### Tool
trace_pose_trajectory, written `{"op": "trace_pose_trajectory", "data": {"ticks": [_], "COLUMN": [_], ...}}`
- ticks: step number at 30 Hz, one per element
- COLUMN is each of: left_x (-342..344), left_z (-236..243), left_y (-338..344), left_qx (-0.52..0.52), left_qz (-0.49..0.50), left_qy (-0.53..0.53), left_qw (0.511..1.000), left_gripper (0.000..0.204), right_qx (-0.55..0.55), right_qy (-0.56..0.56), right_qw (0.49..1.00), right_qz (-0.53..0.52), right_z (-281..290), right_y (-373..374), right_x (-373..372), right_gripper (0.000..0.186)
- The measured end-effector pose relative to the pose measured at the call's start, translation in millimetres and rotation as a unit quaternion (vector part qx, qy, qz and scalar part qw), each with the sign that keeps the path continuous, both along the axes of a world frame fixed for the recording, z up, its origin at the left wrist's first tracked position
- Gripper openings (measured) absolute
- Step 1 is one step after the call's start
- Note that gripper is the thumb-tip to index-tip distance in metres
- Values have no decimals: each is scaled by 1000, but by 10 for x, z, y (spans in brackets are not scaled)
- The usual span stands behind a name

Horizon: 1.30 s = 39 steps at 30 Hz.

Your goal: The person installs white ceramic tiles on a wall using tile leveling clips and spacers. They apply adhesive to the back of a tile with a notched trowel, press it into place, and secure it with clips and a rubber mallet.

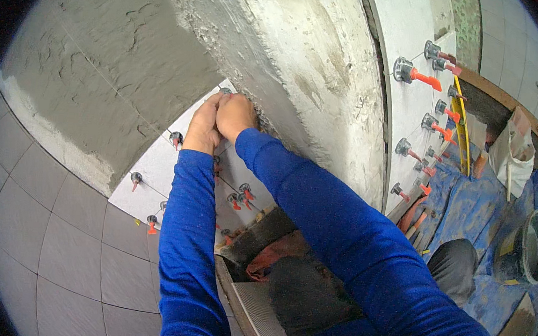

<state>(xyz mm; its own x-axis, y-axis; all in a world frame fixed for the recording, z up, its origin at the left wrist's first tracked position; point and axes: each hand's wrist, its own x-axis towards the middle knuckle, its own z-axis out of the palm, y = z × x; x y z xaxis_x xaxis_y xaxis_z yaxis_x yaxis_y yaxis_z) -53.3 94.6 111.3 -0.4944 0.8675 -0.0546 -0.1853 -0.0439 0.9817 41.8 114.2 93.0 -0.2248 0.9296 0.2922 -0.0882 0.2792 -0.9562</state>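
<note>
My left hand (204, 126) and my right hand (236, 115) meet at the far corner of a white tile (190, 117), fingers pinched together. Just past my fingertips shows the dark round cap of a tile leveling clip (226, 90); the rest of it is hidden by my hands. Along the tile joints stand other leveling clips with red handles, among them one at the left edge (176, 139), one lower down (136, 179) and a cluster near my right sleeve (246, 191). Grey mortar (119, 52) with combed, rough texture lies beyond the tile, crossed by a thin string.
A rough plastered wall face (329, 64) rises on the right, then a white tiled surface (408, 110) with several red-handled clips. Farther right are a yellow level (462, 121), a white bag (513, 151), a blue tarp (451, 203) and a black bucket (527, 248). Grey floor tiles (76, 247) extend left.
</note>
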Motion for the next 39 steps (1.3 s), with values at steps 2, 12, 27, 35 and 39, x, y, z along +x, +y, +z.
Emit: {"op": "trace_pose_trajectory", "data": {"ticks": [2, 12, 27, 35, 39], "left_x": [-81, -164, -296, -252, -53], "left_z": [18, -33, -85, 23, 179], "left_y": [57, 107, 152, 150, -151], "left_qx": [2, 48, 54, 13, -105], "left_qz": [-43, -50, -143, -117, 115], "left_qy": [-32, -147, -92, -105, 313], "left_qw": [999, 987, 984, 987, 937], "left_gripper": [31, 28, 26, 24, 35], "right_qx": [11, -20, -23, -7, -8], "right_qy": [-1, 24, 20, 15, 66], "right_qw": [1000, 999, 999, 999, 996], "right_qz": [7, -9, -18, -35, -62], "right_z": [1, 11, 29, -25, -75], "right_y": [3, -23, -52, -47, -148], "right_x": [-17, -33, 9, -81, -69], "right_gripper": [41, 43, 38, 35, 31]}}
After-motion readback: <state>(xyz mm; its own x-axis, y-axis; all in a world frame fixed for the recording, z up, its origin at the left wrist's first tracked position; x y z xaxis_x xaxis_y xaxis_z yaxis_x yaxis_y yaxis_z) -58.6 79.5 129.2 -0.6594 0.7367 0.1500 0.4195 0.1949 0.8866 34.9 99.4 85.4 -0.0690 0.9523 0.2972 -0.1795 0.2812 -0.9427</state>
